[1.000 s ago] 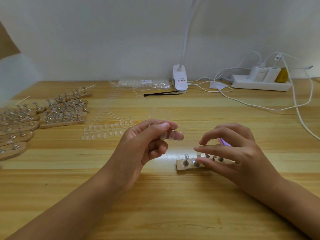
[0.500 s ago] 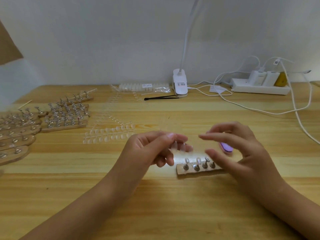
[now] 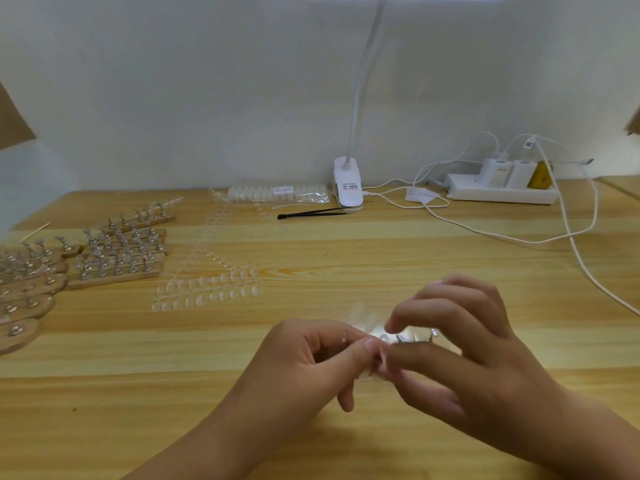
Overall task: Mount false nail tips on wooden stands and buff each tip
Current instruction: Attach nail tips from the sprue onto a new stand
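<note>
Pinching nail tips (image 3: 362, 317) in left hand (image 3: 304, 362), right hand (image 3: 460, 348) grip unclear, wooden table (image 3: 346, 258), white wall (image 3: 207, 98), clip lamp (image 3: 347, 187)

Nail-craft workshop: wooden stands (image 3: 117, 268), nail tips (image 3: 207, 292), clip lamp (image 3: 347, 185).

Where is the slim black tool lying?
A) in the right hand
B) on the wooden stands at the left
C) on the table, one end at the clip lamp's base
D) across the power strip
C: the slim black tool lies on the table, its right end at the clip lamp's base, left of the power strip.
</note>
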Demonstrator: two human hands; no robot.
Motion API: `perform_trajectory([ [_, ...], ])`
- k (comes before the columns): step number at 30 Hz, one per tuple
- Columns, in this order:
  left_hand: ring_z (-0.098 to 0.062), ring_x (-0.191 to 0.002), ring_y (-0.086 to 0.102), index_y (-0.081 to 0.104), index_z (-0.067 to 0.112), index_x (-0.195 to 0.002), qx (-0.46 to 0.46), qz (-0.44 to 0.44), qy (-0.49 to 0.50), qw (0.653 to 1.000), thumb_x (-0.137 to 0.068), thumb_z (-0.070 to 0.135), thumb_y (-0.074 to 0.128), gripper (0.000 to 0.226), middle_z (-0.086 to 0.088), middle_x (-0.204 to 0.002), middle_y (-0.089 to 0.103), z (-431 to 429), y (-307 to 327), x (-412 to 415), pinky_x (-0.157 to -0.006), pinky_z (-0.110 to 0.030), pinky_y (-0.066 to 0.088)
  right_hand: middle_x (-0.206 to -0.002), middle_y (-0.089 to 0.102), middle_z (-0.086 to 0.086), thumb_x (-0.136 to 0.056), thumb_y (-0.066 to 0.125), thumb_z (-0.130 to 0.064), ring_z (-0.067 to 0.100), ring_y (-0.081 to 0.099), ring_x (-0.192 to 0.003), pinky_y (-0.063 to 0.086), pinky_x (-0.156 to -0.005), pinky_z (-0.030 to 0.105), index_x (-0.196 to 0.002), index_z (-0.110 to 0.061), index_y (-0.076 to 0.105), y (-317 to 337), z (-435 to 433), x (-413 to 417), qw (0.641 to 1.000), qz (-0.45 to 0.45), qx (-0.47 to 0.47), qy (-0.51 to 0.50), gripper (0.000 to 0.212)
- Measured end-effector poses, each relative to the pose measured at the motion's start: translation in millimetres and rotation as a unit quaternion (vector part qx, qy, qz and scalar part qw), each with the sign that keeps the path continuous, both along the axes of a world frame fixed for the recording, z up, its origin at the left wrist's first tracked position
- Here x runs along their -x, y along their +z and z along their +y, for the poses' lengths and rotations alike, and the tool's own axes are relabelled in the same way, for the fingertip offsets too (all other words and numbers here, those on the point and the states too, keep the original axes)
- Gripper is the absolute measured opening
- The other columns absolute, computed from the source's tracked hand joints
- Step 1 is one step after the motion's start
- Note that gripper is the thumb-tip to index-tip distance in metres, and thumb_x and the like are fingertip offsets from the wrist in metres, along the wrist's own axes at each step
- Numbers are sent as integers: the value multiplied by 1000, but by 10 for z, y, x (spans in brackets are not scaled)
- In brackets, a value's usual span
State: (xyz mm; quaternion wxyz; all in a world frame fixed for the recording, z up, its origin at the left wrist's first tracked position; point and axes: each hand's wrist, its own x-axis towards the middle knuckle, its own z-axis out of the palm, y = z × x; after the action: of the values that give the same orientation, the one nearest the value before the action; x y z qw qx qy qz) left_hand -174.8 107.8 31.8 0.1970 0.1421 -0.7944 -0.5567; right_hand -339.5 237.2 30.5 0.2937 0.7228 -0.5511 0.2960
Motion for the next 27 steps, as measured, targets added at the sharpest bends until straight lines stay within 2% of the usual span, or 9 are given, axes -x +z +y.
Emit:
perform_trajectory([
  [3, -4, -48, 52, 76, 31, -93, 183, 48, -15, 982, -91, 43, 59, 21, 6, -60, 65, 14, -31, -4, -50, -22, 44, -104, 58, -16, -81, 69, -35, 8, 52, -105, 39, -89, 20, -81, -32, 59, 74, 13, -69, 956, -278, -87, 29, 11],
  [5, -4, -54, 54, 75, 27, -96, 311, 79, -15, 947, -94, 36, 57, 20, 9, -73, 69, 29, -30, -9, -49, -21, 44, -99, 62, -15, -72, 70, -37, 4, 58, -95, 47, -77, 16, -72, -30, 62, 161, 13, -53, 826, -527, -173, 102, 11],
  [6, -9, -56, 58, 75, 27, -97, 308, 88, -23, 947, -95, 35, 57, 21, 9, -79, 71, 47, -24, -16, -49, -23, 45, -97, 65, -12, -70, 71, -37, 4, 60, -89, 49, -71, 17, -69, -28, 63, 179, 19, -14, 770, -598, -185, 125, 12],
  [7, -15, -58, 61, 76, 29, -98, 254, 92, -34, 962, -94, 36, 57, 20, 8, -83, 73, 71, -7, -20, -49, -26, 46, -94, 67, -9, -68, 73, -35, 6, 61, -85, 51, -69, 20, -69, -26, 63, 183, 26, 31, 747, -627, -180, 127, 13],
  [9, -23, -75, 70, 76, 33, -93, 56, 87, -54, 993, -90, 39, 60, 17, 8, -87, 75, 85, 44, -23, -54, -26, 51, -88, 70, -2, -70, 75, -30, 10, 64, -82, 52, -69, 23, -72, -26, 66, 197, 34, 56, 758, -623, -153, 120, 10],
  [11, -14, -88, 71, 78, 23, -89, -97, 74, -59, 991, -86, 38, 61, 22, 3, -82, 75, 55, 78, -16, -56, -20, 51, -85, 70, 4, -71, 75, -32, 18, 66, -80, 53, -68, 24, -79, -24, 69, 181, 37, 24, 779, -604, -120, 119, 13],
  [15, -6, -58, 63, 79, 17, -86, -253, 36, -76, 964, -77, 39, 66, 27, 7, -72, 71, 9, 137, 21, -51, -13, 44, -85, 70, -6, -77, 69, -37, 19, 63, -78, 49, -73, 43, -89, -29, 69, 84, 17, -25, 861, -497, -93, 52, 14],
  [18, -8, -58, 63, 79, 14, -88, -305, 28, -88, 948, -77, 38, 68, 28, 3, -62, 58, 6, 156, 20, -50, -14, 43, -88, 67, -13, -81, 66, -36, 17, 61, -81, 47, -72, 38, -89, -30, 72, 51, -16, -1, 901, -423, -87, 26, 12],
  [27, -6, -58, 62, 78, 16, -93, -302, 39, -94, 948, -82, 38, 62, 29, 6, -66, 66, -5, 167, 17, -51, -12, 44, -95, 66, -12, -81, 66, -38, 10, 65, -90, 46, -73, 14, -99, -24, 76, 76, -13, 73, 914, -385, -126, 31, 25],
])
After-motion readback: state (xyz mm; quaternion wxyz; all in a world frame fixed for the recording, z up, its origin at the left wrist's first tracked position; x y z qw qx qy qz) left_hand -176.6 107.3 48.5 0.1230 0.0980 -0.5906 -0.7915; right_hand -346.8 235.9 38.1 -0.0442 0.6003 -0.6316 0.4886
